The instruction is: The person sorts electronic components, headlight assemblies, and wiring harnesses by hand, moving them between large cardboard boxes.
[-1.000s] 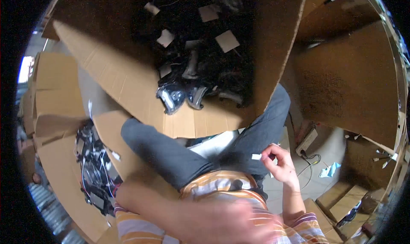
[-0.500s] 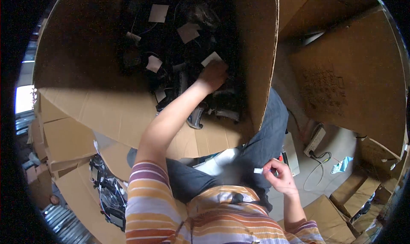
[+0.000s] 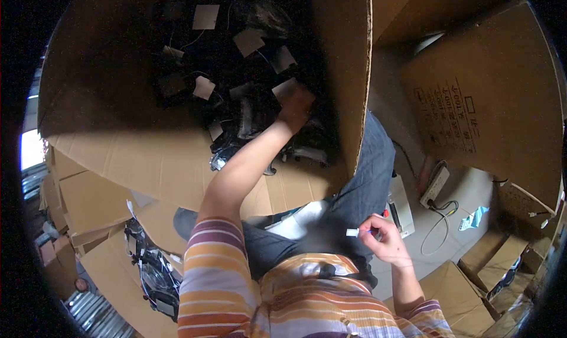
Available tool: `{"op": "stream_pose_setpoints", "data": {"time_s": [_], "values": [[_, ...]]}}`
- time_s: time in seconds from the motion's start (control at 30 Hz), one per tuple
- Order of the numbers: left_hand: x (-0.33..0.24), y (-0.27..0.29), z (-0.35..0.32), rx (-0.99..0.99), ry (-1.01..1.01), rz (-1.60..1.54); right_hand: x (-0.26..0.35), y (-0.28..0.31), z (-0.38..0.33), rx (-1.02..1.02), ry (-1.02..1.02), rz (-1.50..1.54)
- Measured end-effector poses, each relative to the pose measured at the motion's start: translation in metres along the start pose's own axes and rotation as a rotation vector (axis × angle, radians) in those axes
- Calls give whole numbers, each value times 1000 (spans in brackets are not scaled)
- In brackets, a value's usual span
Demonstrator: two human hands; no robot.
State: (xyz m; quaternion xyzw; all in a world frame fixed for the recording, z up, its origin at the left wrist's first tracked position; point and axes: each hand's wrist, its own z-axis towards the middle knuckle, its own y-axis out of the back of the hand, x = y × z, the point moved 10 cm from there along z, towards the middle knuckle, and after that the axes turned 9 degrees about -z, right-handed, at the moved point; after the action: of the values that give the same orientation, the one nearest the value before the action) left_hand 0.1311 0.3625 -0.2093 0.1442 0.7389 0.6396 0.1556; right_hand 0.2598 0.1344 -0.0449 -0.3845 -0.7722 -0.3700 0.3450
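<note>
My left hand (image 3: 297,106) reaches deep into a large cardboard box (image 3: 106,161), at the edge of a pale square card (image 3: 286,91). Deep shadow hides its fingers, so its grip does not show. Around it lie dark plastic parts, some in clear wrap, with thin wires and more pale cards (image 3: 206,17). A clear-wrapped part (image 3: 310,155) rests near the box's near side. Above my right thigh, my right hand (image 3: 384,239) is closed in a pinch on a small white rectangular piece (image 3: 352,233). A bit of blue-purple shows between the fingertips.
A white power strip (image 3: 435,184) with a plugged-in cord lies on the floor at right, near a blue-and-white wrapper (image 3: 473,218). Another tall carton (image 3: 481,96) stands at far right. Black wired parts (image 3: 158,273) lie at lower left on cardboard.
The view has shifted slightly, moving the box a little left. My left hand stays beside the same card, sitting slightly lower. My right hand still pinches the white piece.
</note>
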Motion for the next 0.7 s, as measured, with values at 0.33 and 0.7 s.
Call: {"op": "stream_pose_setpoints", "data": {"time_s": [0.33,0.7], "values": [[19,159,-99,-304,-138,-407,11,-4,-1,13,76,-21],[-26,133,-233,-7,285,-1955,59,-46,-20,147,274,-77]]}}
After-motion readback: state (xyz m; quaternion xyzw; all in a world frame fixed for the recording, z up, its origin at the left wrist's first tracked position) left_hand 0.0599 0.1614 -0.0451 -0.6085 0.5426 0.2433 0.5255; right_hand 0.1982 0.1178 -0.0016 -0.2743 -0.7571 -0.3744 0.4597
